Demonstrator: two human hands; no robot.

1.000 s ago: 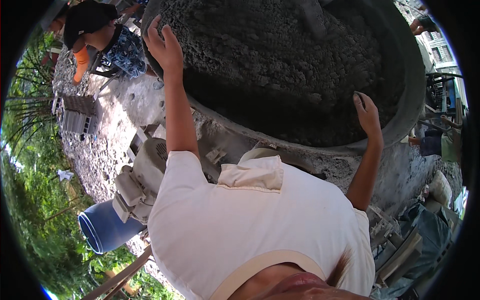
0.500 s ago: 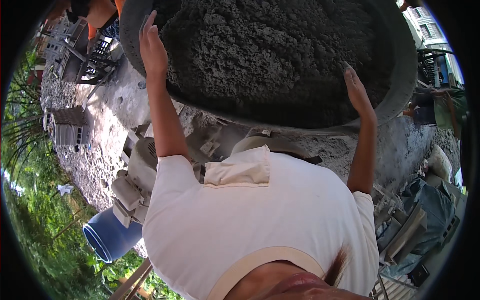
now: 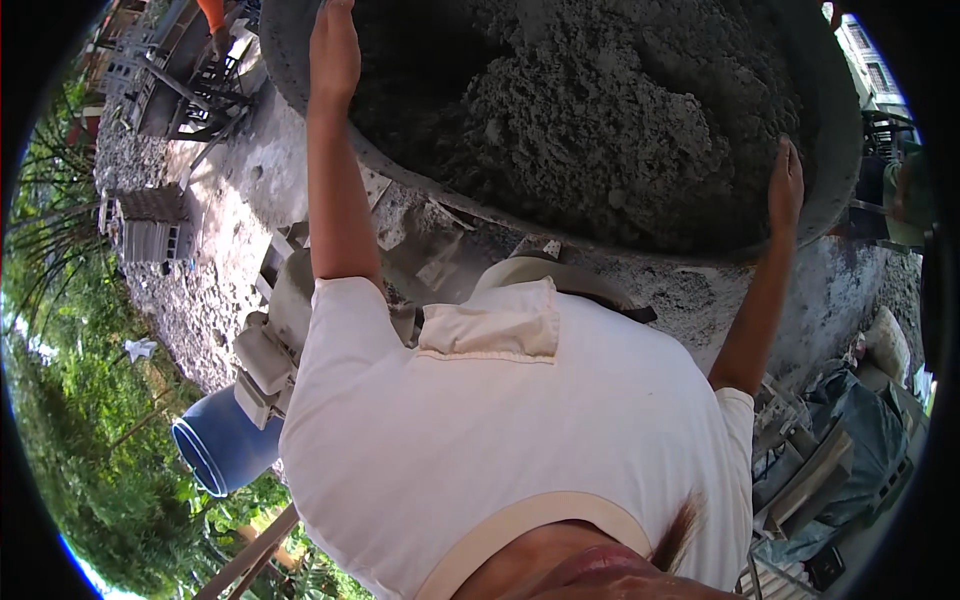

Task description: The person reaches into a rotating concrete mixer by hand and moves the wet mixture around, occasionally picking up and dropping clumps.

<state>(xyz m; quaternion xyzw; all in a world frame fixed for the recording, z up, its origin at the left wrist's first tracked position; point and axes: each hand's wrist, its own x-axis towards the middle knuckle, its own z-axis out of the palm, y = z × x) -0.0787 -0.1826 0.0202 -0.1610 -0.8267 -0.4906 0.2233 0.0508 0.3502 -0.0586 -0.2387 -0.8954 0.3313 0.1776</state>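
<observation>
A large round grey drum (image 3: pixel 840 190) fills the top of the view, its far side cut off. Inside lies a lumpy heap of wet grey concrete mix (image 3: pixel 610 120), with a dark hollow to its left. My left hand (image 3: pixel 335 55) is over the drum's left rim, fingers stretched forward and partly cut off by the top edge. Toward the right rim, my right hand (image 3: pixel 786 190) reaches over the mix, its fingers extended and pointing away. Neither hand shows anything held. Whether the palms touch the drum or the mix, I cannot tell.
Below the drum sit dusty machine parts (image 3: pixel 265 360) and a curved wheel-like piece (image 3: pixel 560 275). A blue barrel (image 3: pixel 225 440) lies at lower left, near stacked blocks (image 3: pixel 145 225). Another person's orange sleeve (image 3: pixel 211 12) shows at upper left. A dark tarp (image 3: pixel 850 430) covers boards at right.
My left hand has moved farther forward and slightly right. My right hand has shifted right toward the rim. The mix's heap now lies farther right, with a wider dark hollow at left.
</observation>
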